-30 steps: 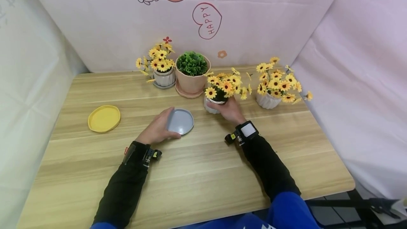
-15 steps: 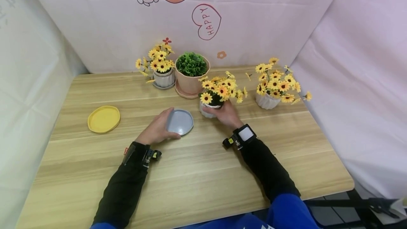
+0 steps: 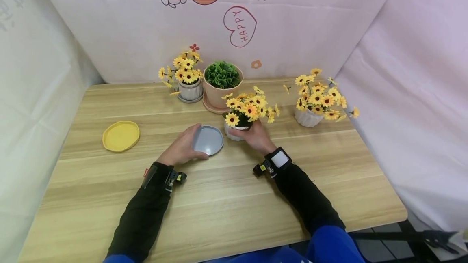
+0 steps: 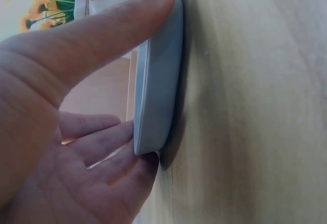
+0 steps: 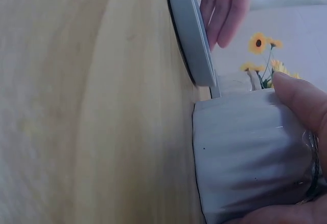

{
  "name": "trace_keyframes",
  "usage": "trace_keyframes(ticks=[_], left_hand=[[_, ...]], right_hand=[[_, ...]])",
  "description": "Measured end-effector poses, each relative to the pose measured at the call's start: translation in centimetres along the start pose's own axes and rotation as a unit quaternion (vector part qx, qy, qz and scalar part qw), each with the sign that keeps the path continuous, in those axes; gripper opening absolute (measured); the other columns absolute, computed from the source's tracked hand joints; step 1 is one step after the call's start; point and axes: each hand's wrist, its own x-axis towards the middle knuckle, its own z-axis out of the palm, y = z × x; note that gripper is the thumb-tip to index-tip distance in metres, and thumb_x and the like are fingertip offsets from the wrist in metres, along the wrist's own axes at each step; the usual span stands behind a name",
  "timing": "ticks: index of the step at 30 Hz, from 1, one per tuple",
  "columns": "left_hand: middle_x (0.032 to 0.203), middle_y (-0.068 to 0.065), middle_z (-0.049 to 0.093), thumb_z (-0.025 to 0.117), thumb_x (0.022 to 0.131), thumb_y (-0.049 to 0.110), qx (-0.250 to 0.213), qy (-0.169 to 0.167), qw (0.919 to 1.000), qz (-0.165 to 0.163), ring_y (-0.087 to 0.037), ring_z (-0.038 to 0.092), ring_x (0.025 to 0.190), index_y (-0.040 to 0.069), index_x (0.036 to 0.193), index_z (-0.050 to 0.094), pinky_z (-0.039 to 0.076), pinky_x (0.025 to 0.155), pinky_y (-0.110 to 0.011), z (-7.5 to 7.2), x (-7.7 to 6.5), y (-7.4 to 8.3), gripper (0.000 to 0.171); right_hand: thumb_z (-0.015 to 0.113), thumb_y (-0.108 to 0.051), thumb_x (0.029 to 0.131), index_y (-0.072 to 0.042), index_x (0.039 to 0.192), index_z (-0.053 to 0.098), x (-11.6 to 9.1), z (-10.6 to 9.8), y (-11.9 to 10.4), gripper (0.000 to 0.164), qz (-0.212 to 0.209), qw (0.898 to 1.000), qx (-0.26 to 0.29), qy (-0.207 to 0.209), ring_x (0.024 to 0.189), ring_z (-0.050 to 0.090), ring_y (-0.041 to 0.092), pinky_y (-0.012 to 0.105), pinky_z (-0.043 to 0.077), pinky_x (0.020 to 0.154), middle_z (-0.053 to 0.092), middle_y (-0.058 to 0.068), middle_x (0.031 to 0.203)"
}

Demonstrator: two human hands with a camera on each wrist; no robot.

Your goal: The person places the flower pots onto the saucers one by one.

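My left hand holds a round grey-blue saucer by its left side, thumb on the near rim and fingers at the far rim. In the left wrist view the saucer lies at the wooden surface with a low raised wall. My right hand grips a small white fluted flowerpot of yellow daisy-like flowers, thumb at the front and fingers mostly hidden behind. The right wrist view has this pot upright at the tabletop, right beside the saucer's edge.
A yellow saucer lies to the left. At the back stand a flowerpot on a grey saucer and a pink pot of green leaves on a pink saucer. Another white flowerpot stands at the right. Fabric walls border the table.
My right hand has moved the flowerpot leftward and a little nearer to me, closer to the grey-blue saucer. The left hand and that saucer have stayed in place.
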Motion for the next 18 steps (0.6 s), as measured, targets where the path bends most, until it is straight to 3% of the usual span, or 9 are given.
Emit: trace_keyframes(ticks=[9,14,18], left_hand=[[0.171,-0.026,0.028,0.096,0.077,0.031,0.0,0.002,1.0,0.002,-0.046,0.032,0.157,-0.002,0.167,0.019,0.03,0.129,-0.06,0.1,-0.1,0.0,0.122],[0.17,-0.026,0.031,0.096,0.077,0.031,-0.005,0.002,1.0,-0.002,-0.046,0.034,0.155,-0.001,0.167,0.02,0.033,0.128,-0.06,0.1,0.0,0.0,0.122],[0.169,-0.026,0.033,0.096,0.077,0.031,-0.007,0.005,1.0,0.0,-0.046,0.038,0.153,-0.002,0.166,0.02,0.037,0.125,-0.06,0.1,0.0,-0.1,0.122]], right_hand=[[0.089,-0.023,0.087,-0.024,0.155,0.045,0.1,0.3,-1.4,0.081,-0.046,0.998,0.038,-0.012,0.144,0.053,0.023,0.047,0.038,0.127,0.056,0.002,0.154],[0.085,-0.009,0.089,-0.017,0.156,0.044,-0.1,0.1,-4.7,0.079,-0.071,0.994,0.081,-0.036,0.145,0.052,0.027,0.048,0.037,0.127,0.054,0.012,0.155],[0.084,-0.008,0.089,-0.018,0.156,0.044,-0.6,0.4,-7.4,0.079,-0.067,0.992,0.091,-0.057,0.144,0.053,0.024,0.045,0.04,0.126,0.055,0.011,0.155]])
